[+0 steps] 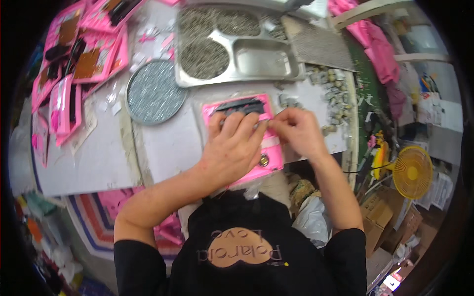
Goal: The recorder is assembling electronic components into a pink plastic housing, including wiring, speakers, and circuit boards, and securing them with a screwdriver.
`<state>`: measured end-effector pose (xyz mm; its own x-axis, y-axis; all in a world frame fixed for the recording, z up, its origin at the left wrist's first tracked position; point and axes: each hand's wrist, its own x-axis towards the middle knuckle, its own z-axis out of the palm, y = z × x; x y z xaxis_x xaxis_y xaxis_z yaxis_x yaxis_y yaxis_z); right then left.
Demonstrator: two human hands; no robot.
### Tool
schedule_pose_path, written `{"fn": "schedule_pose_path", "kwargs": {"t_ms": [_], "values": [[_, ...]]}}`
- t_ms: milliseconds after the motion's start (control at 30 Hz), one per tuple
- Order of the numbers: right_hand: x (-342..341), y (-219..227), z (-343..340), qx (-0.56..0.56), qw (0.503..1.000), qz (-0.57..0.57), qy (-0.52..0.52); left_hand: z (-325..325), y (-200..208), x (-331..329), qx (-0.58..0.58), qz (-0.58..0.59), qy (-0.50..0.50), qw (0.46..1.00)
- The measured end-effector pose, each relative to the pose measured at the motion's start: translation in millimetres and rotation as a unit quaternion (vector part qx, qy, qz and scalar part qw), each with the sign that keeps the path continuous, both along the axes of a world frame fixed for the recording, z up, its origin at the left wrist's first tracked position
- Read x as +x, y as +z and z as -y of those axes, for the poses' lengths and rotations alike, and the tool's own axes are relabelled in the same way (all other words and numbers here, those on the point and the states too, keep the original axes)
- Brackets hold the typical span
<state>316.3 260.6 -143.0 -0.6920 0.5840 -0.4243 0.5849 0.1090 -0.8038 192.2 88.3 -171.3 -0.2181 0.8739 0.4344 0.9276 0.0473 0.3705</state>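
Bent over the white table, we curl our left hand over a pink case lying before the metal tray; our right hand draws fingertips nearly together at its edge, though we cannot tell what either grips.

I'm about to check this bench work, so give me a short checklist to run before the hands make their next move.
1. Left hand over the pink panel: ok, it covers the panel's middle.
2. Right hand beside the left: ok, its fingertips are at the panel's right side.
3. Small part between the fingertips: cannot tell, fingers hide that spot.
4. Black piece fully seated on the panel: cannot tell, partly covered.
5. Round dish apart from the panel: ok, it stands to the left.
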Motion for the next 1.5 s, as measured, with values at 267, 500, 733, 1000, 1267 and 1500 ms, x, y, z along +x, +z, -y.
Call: {"fn": "schedule_pose_path", "kwargs": {"t_ms": [267, 500, 733, 1000, 1267, 1500], "values": [[1, 1, 12, 0.127, 0.992, -0.013, 0.0, -3, 9, 2, 0.001, 0.006, -0.009, 1.0], [15, -12, -22, 0.034, 0.992, -0.088, 0.081, -3, 13, -5, -0.002, 0.052, -0.005, 0.999], [1, 20, -343, 0.435, 0.893, -0.043, -0.11, -17, 27, -13, -0.006, 0.109, -0.018, 0.994], [-13, -52, -578, 0.66, 0.734, 0.16, -0.032, -21, 15, -19, -0.005, 0.073, -0.003, 0.997], [30, -57, -581, 0.633, 0.758, 0.117, -0.109, -22, 19, -27, -0.008, 0.143, 0.027, 0.989], [84, 67, -450, 0.485, 0.804, -0.22, -0.262, -55, 39, -40, -0.117, 0.139, 0.023, 0.983]]}}
